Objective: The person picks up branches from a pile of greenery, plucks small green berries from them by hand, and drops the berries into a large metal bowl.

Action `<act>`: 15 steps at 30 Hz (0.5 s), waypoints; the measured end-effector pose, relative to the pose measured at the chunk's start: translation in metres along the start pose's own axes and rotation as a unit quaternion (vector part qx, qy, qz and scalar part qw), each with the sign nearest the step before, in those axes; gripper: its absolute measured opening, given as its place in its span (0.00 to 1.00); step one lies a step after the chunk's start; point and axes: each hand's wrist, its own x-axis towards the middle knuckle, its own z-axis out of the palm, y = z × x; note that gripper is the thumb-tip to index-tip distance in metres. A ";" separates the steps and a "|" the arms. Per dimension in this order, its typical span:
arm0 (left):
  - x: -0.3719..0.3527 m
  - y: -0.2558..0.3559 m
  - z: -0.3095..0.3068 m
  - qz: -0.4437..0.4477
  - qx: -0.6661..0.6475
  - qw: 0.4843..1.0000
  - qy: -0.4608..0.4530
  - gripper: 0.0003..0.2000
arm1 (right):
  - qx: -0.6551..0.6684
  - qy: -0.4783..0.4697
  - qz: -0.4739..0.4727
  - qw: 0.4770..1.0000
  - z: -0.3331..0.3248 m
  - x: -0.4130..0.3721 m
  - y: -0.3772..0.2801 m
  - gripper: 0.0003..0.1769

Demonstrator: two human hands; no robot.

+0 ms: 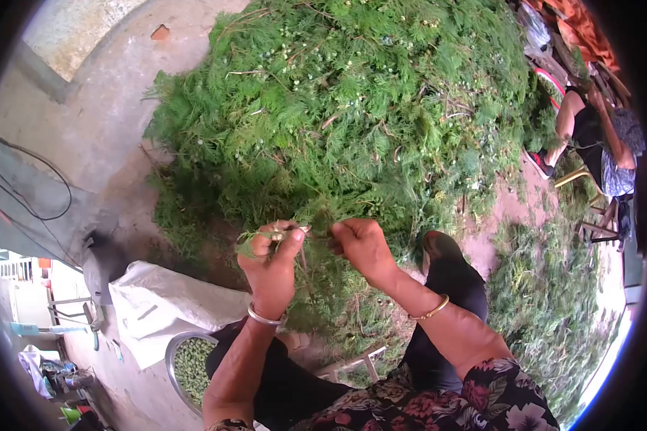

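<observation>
My left hand [269, 262] is closed around a small green conifer sprig [248, 241], with pale bits showing at the thumb and fingertips. Close beside it, my right hand [363, 248] is pinched, its fingertips slightly blurred; what they hold, if anything, is hidden. Both hands are above the near edge of a big pile of leafy conifer branches [338, 108], dotted with small pale green cones. Below my left forearm stands a round metal basin [171, 363] filled with small green cones [194, 366], partly covered by my leg.
A white sack [172, 302] lies left of my knees. More cut greenery [539, 309] spreads over the floor to the right. Another person [600, 136] sits at the far right beside the pile. Black cable [57, 212] loops on the left, and a light-coloured stool frame [352, 366] shows between my legs.
</observation>
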 end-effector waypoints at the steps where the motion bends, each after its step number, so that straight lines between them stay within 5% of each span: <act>1: -0.005 0.004 0.002 -0.024 -0.018 1.000 0.004 0.07 | 0.078 0.000 0.086 0.993 0.001 -0.001 -0.006 0.17; 4: -0.016 0.011 0.003 0.089 0.076 0.992 -0.042 0.07 | 0.158 0.010 0.156 0.975 -0.003 -0.002 -0.019 0.16; 6: -0.029 0.007 0.005 0.059 0.062 0.994 -0.064 0.10 | 0.167 0.006 0.125 0.978 -0.010 0.000 -0.020 0.13; 8: -0.038 0.001 0.011 0.187 0.093 0.967 -0.147 0.13 | 0.178 0.003 0.091 0.980 -0.015 0.001 -0.019 0.11; 12: -0.041 -0.003 0.012 0.220 0.183 0.924 -0.255 0.16 | 0.239 0.025 0.056 0.969 -0.024 0.003 -0.021 0.07; 14: -0.029 -0.002 0.007 0.173 0.256 0.851 -0.424 0.17 | 0.273 -0.011 -0.029 0.962 -0.028 0.002 -0.028 0.07; 15: -0.024 -0.001 0.005 0.171 0.258 0.852 -0.422 0.17 | 0.263 -0.008 -0.043 0.964 -0.027 0.001 -0.027 0.07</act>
